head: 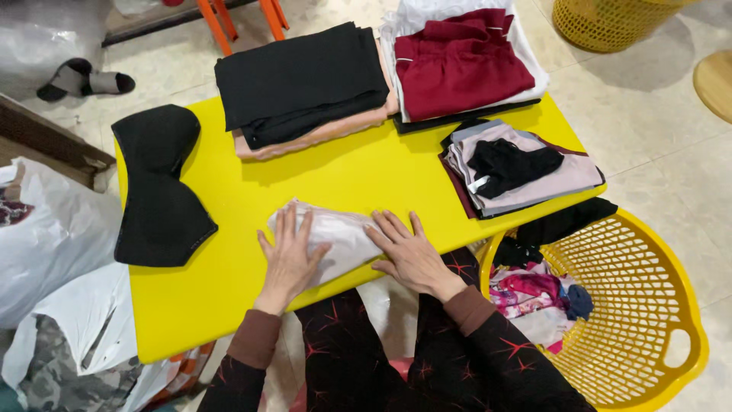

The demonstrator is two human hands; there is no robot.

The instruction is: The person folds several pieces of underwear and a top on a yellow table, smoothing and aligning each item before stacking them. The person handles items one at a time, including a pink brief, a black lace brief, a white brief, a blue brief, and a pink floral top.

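Both hands lie flat with fingers spread, left hand [288,255] and right hand [408,252] pressing a folded pale pink garment [335,236] at the near edge of the yellow worktop [252,191]. I note a yellow laundry basket [648,305] at right, holding mixed clothes. Smaller: black piece [160,191] left, black-and-peach stack [305,84] and maroon stack [461,61] at the far edge.

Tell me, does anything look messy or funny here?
Mostly tidy folded stacks. One black garment droops off the yellow table corner into the yellow laundry basket, and a lone sandal lies on the floor.
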